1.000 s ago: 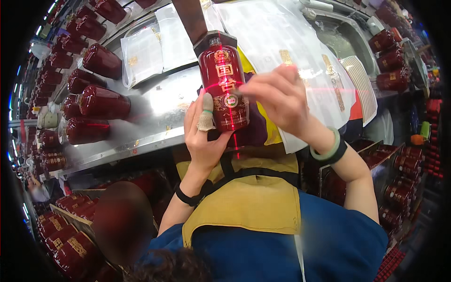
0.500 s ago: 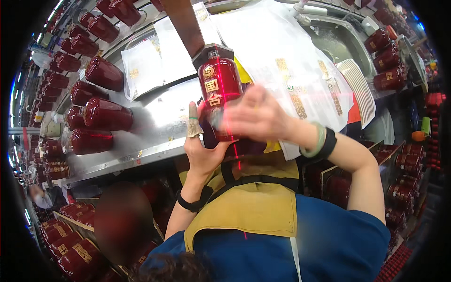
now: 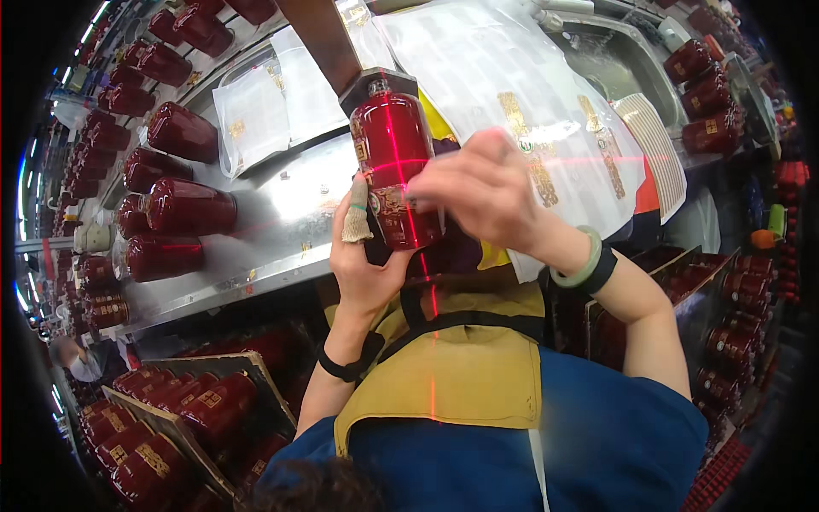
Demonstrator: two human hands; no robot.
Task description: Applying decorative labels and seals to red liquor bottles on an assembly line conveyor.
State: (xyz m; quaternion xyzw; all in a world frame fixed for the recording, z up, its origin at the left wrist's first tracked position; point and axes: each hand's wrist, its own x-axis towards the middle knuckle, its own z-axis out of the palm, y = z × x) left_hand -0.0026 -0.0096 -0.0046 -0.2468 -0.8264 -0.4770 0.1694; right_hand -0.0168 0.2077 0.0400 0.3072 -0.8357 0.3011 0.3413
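Note:
A glossy dark red bottle (image 3: pixel 394 136) lies on its side, its neck end in a metal holder (image 3: pixel 384 78). Gold characters show along its left side, and a gold patterned decal (image 3: pixel 391 205) sits near its base. My left hand (image 3: pixel 368 269) wraps the base end from the left, thumb beneath and a cloth finger cot (image 3: pixel 358 213) on one finger. At the decal's right edge, my right hand (image 3: pixel 495 192) is curled with its fingers pressed together, slightly blurred. A small greyish bit shows at its fingertips, too unclear to name. Red laser lines cross the bottle.
White decal sheets (image 3: pixel 478 68) with gold strips cover the bench to the right, beside a metal sink (image 3: pixel 610 64). Several red bottles (image 3: pixel 192 207) stand on the steel bench (image 3: pixel 281 218) at left. Crates of bottles (image 3: pixel 183 418) are below on both sides; a metal post (image 3: pixel 320 38) rises behind.
The bottle has turned about its length, so the gold characters moved to its left side and the decal came into view. My right hand has shifted slightly right, its fingers more curled.

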